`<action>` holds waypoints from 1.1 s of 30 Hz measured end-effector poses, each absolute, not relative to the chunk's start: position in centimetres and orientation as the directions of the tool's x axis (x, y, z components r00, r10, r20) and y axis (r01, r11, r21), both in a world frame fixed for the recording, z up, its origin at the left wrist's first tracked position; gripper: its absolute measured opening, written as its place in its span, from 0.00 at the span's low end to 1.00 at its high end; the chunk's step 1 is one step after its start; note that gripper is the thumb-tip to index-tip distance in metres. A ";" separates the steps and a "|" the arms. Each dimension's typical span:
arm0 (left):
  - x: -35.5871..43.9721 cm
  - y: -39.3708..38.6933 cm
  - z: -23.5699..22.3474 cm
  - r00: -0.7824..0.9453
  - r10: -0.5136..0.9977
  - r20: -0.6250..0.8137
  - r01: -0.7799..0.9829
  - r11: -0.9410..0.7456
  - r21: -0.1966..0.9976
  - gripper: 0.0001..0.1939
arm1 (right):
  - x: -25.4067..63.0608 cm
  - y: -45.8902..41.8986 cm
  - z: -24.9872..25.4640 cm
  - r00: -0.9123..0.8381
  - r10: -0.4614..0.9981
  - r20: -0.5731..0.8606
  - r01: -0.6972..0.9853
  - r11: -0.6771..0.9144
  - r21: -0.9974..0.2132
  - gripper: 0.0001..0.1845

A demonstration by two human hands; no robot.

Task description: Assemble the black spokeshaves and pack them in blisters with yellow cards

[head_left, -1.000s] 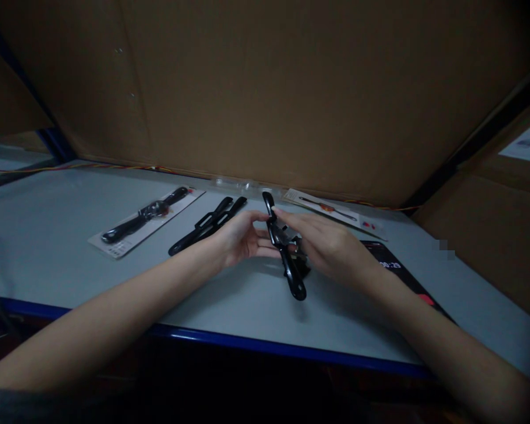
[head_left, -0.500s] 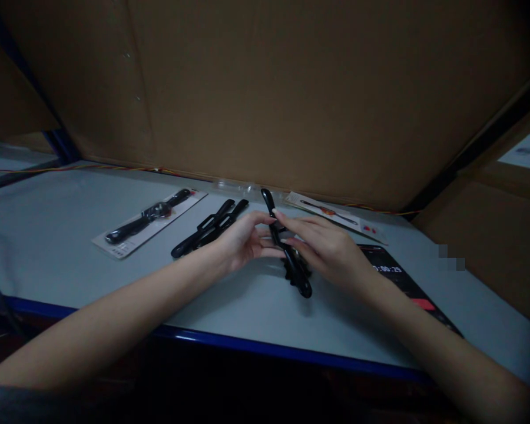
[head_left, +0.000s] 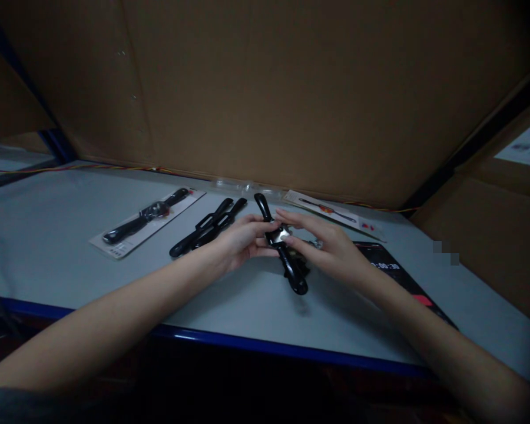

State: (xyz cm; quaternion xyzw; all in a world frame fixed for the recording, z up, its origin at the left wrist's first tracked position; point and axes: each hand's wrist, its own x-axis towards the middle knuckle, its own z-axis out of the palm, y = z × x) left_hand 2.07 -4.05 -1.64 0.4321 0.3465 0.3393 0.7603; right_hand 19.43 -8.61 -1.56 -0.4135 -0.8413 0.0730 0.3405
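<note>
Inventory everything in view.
Slim handled tool: 1, black and silver, centre
Slim handled frames: 2, black, left of tool
Flat carded package: 1, black on white, left
Flat printed card: 1, white, rear right
Plastic packaging: count unclear, clear, rear
Flat timer screen: 1, black, right
Twisted wires: count unclear, red, yellow, rear
Printed sheet: 1, white, far right
Flat table: 1, grey, beneath
Cardboard panels: several, brown, around
Left hand: 1, holding tool
Right hand: 1, touching tool
</note>
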 end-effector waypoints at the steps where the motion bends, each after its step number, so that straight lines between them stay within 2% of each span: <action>1: 2.1 -4.0 -1.8 0.523 0.819 -0.234 -0.211 0.391 0.896 0.07 | 19.6 -8.6 -1.3 -0.402 0.769 0.497 0.633 0.626 -0.456 0.25; 3: 2.1 -4.0 -2.0 0.521 0.821 -0.234 -0.218 0.393 0.893 0.10 | 20.2 -8.4 -0.8 -0.335 0.812 0.477 0.626 0.571 -0.532 0.25; 5: 2.0 -3.9 -2.1 0.519 0.821 -0.238 -0.234 0.404 0.884 0.11 | 21.3 -8.0 -0.3 -0.266 0.844 0.465 0.663 0.511 -0.548 0.23; 8: 2.0 -3.8 -2.1 0.506 0.826 -0.246 -0.242 0.410 0.879 0.13 | 23.4 -7.2 0.2 -0.235 0.892 0.386 0.774 0.413 -0.481 0.16; 11: 2.0 -3.7 -2.0 0.498 0.828 -0.258 -0.228 0.412 0.882 0.13 | 25.3 -6.4 0.1 -0.289 0.924 0.249 0.844 0.369 -0.389 0.11; 14: 2.0 -3.6 -2.0 0.484 0.831 -0.273 -0.211 0.414 0.885 0.12 | 26.2 -5.8 -0.4 -0.353 0.926 0.133 0.859 0.378 -0.347 0.13; 17: 1.9 -3.4 -2.2 0.488 0.825 -0.283 -0.196 0.420 0.886 0.10 | 26.0 -5.8 -0.7 -0.386 0.917 0.105 0.860 0.398 -0.320 0.14; 22: 1.9 -3.1 -2.2 0.504 0.812 -0.294 -0.171 0.428 0.887 0.02 | 24.0 -6.9 -0.3 -0.514 0.858 0.010 0.777 0.471 -0.417 0.18; 25: 1.8 -3.0 -1.9 0.528 0.794 -0.300 -0.146 0.433 0.889 0.03 | 22.8 -7.7 0.0 -0.640 0.767 -0.046 0.702 0.558 -0.441 0.20; 28: 1.7 -2.9 -1.8 0.557 0.765 -0.323 -0.141 0.471 0.871 0.05 | 22.1 -7.8 -0.2 -0.706 0.707 -0.033 0.646 0.624 -0.441 0.16; 33: 1.6 -2.7 -1.8 0.577 0.731 -0.364 -0.095 0.503 0.859 0.06 | 21.7 -7.4 -0.8 -0.730 0.683 0.027 0.580 0.640 -0.504 0.11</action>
